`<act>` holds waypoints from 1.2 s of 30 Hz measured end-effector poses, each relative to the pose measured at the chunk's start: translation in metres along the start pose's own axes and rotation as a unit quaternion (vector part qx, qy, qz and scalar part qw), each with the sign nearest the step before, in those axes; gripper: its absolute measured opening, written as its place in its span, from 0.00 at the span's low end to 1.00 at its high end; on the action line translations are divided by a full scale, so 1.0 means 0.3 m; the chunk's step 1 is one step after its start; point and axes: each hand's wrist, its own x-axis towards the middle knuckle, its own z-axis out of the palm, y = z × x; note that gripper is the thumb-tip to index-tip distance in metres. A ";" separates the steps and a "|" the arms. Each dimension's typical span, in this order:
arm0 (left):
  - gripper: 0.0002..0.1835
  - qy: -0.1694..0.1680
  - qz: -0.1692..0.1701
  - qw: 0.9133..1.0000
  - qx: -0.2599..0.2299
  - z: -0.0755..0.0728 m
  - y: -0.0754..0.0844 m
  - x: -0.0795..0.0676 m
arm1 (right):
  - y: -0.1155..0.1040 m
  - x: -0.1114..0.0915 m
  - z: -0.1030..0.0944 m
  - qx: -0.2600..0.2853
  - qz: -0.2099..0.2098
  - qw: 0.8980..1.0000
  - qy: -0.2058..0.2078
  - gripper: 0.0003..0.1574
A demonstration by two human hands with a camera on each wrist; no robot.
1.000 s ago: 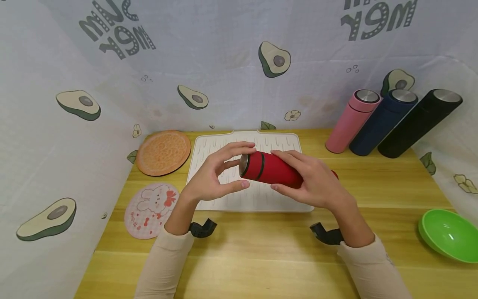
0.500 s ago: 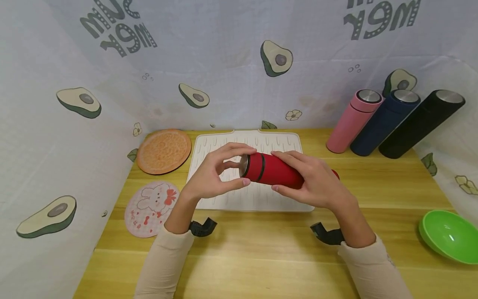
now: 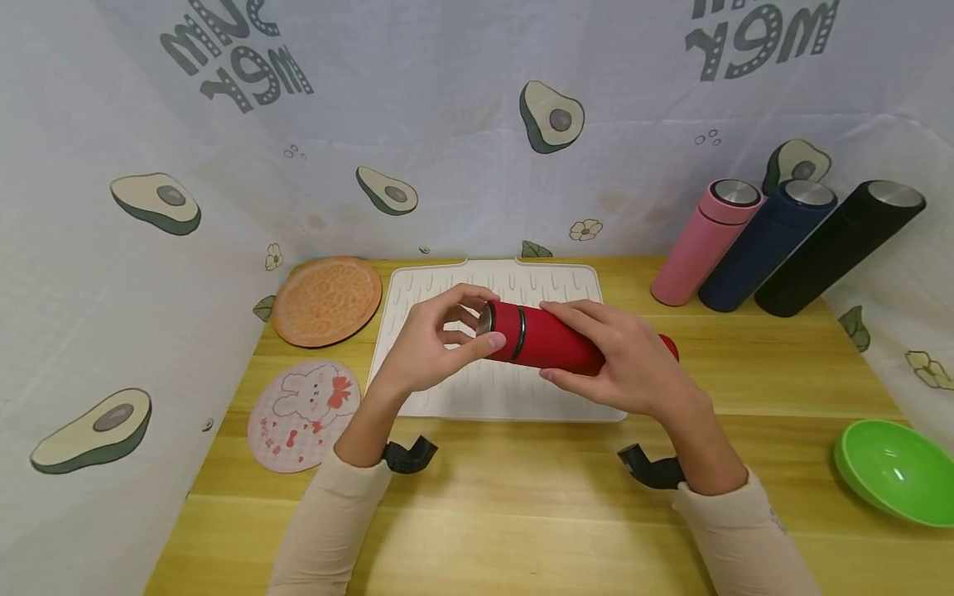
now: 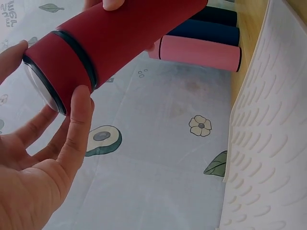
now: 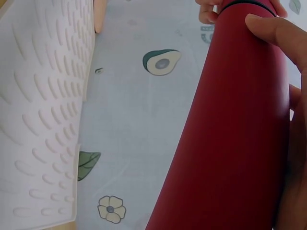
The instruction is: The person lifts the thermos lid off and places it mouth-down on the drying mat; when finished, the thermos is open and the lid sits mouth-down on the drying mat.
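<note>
A red thermos (image 3: 563, 335) with a dark ring below its lid is held nearly level over the white ridged mat (image 3: 507, 406), its steel-topped end toward the left. My right hand (image 3: 633, 364) grips the body from above, thumb on the near side. At the other end, my left hand (image 3: 421, 348) pinches the lid (image 4: 55, 67). Its thumb (image 4: 79, 115) presses the lid's side in the left wrist view, and another fingertip meets the opposite edge. In the right wrist view the red body (image 5: 235, 120) fills much of the frame.
Pink (image 3: 698, 248), navy (image 3: 763, 248) and black (image 3: 835, 248) thermoses stand at the back right. A green bowl (image 3: 894, 472) sits at the right edge. To the left lie an orange round mat (image 3: 328, 302) and a bunny coaster (image 3: 301, 418). A printed cloth (image 3: 462, 124) hangs behind.
My left hand has shifted slightly right, its thumb now overlapping the lid's near side and its fingers closer round the end. The right hand and thermos body have barely moved.
</note>
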 end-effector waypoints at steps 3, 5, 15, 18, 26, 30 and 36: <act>0.23 -0.003 -0.001 1.000 0.001 0.001 -0.004 -0.001 | 0.002 0.000 0.001 -0.002 0.002 1.000 -0.001 0.48; 0.25 -0.009 0.009 1.000 -0.003 -0.001 -0.006 -0.001 | 0.004 0.000 0.001 -0.004 0.005 1.000 -0.003 0.48; 0.40 -0.060 0.107 0.992 -0.012 -0.015 -0.002 0.005 | 0.015 -0.006 -0.009 -0.002 0.029 0.999 -0.015 0.49; 0.39 -0.075 0.119 0.990 -0.007 -0.013 0.002 0.007 | 0.016 -0.007 -0.012 0.001 0.034 0.999 -0.018 0.49; 0.35 -0.095 0.135 0.986 -0.016 -0.012 -0.001 0.006 | 0.012 -0.009 -0.021 0.004 0.038 0.999 -0.028 0.48; 0.35 -0.087 0.124 0.988 -0.025 -0.014 -0.007 0.004 | 0.010 -0.007 -0.021 0.009 0.034 0.999 -0.034 0.47; 0.35 -0.066 0.095 0.993 -0.033 -0.012 -0.008 0.001 | 0.008 -0.009 -0.015 0.014 0.038 0.998 -0.039 0.46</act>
